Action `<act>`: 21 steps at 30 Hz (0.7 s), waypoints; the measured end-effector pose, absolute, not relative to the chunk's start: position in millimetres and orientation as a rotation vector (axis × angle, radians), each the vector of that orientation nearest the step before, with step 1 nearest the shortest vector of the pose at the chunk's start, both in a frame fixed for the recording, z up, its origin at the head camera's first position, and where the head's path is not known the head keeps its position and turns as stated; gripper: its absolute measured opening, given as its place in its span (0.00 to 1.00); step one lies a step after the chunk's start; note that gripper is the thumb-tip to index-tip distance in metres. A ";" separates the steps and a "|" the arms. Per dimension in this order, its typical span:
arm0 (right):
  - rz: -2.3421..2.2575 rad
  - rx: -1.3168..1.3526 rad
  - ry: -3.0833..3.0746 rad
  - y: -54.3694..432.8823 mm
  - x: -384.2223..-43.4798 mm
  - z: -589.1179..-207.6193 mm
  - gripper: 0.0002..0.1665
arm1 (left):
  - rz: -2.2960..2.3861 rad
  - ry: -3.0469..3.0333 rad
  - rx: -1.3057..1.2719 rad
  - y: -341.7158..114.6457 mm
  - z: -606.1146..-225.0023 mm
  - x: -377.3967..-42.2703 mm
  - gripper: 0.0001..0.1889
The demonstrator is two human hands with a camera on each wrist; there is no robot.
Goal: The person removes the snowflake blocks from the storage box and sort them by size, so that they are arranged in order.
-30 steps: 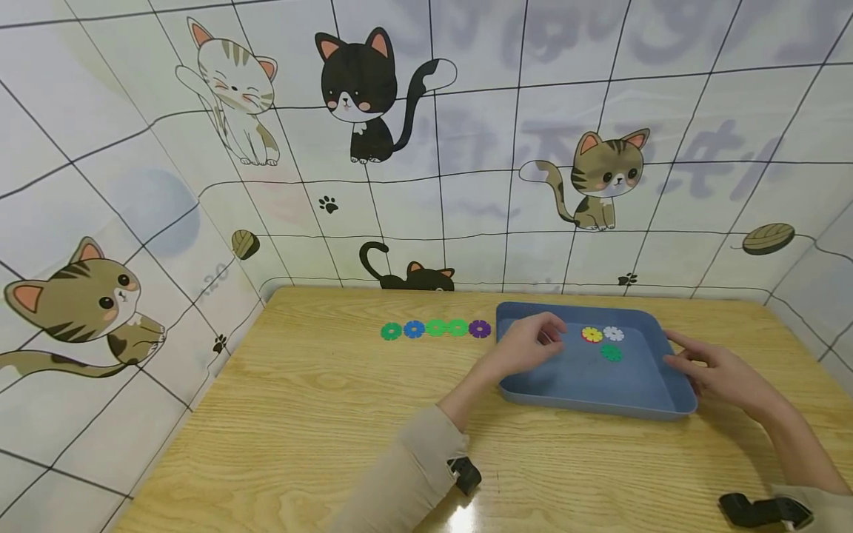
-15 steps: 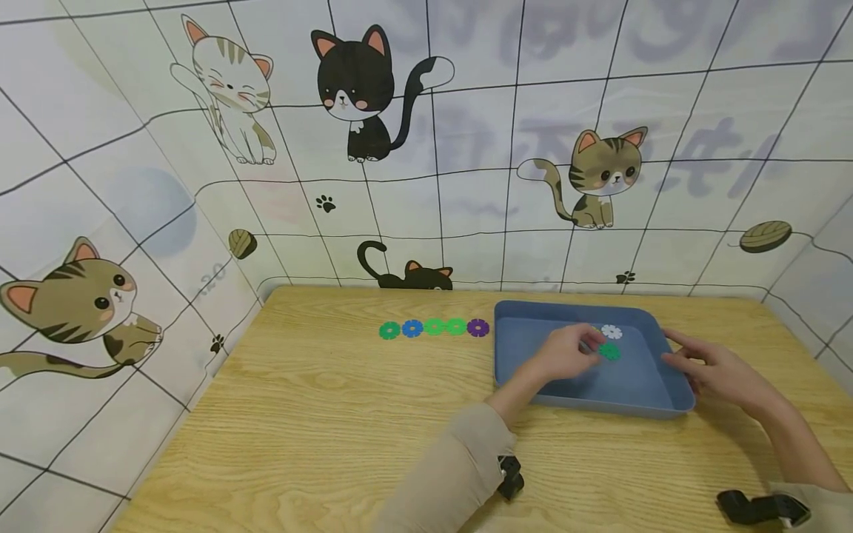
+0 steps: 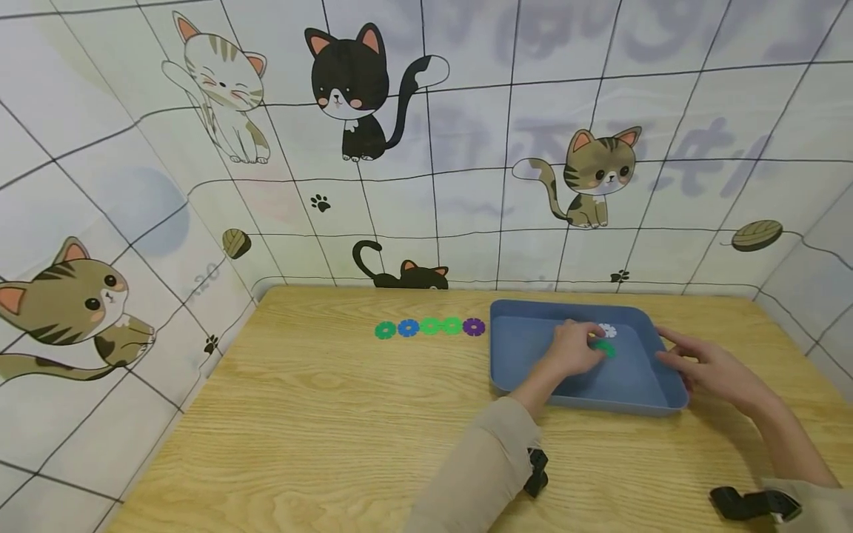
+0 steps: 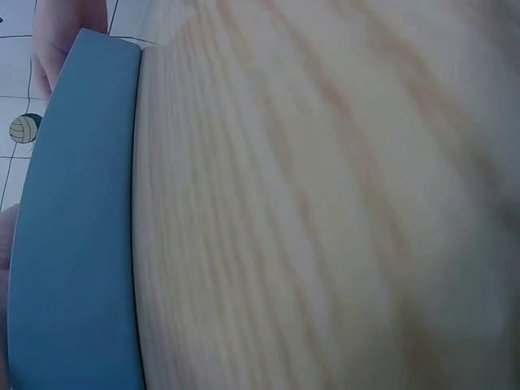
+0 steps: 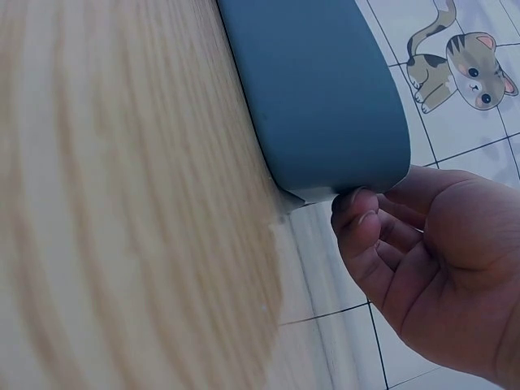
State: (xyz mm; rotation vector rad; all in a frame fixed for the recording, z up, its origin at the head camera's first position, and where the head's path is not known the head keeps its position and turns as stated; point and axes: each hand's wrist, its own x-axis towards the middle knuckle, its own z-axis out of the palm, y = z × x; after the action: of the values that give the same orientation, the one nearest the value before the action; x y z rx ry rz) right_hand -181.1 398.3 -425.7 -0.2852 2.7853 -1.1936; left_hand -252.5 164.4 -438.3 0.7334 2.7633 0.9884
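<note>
The green flower disc [image 3: 607, 349] lies in the blue tray [image 3: 523, 349], near a white disc [image 3: 609, 330]. Over there the left hand [image 3: 574, 349] dips in beside them, fingers bent; I can't tell whether they pinch anything. The right hand [image 3: 720, 370] grips the tray's right edge. Five discs [image 3: 430, 326] line the table [image 3: 320, 414] to the left.

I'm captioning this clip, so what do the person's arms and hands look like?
The left sleeve and right sleeve are plain beige, and each arm carries a small black device near the cuff. The left hand and right hand are ungloved.
</note>
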 end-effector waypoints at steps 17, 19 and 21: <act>-1.197 -0.266 2.777 397.0 -182.6 -427.6 0.38 | 1.096 2.709 0.632 167.3 -437.2 -246.4 0.09; -1.205 -0.281 2.775 397.6 -182.2 -427.3 0.38 | 1.171 2.662 0.638 164.4 -436.8 -246.1 0.08; -1.215 -0.282 2.774 397.9 -181.9 -426.9 0.38 | 1.258 2.608 0.638 159.6 -436.6 -246.5 0.08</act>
State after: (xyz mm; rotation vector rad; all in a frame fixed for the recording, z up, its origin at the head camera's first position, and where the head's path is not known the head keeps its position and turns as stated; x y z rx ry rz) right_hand -181.9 397.9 -426.9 -0.2823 2.7743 -1.2149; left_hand -246.5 159.6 -436.6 0.6382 2.6081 1.2579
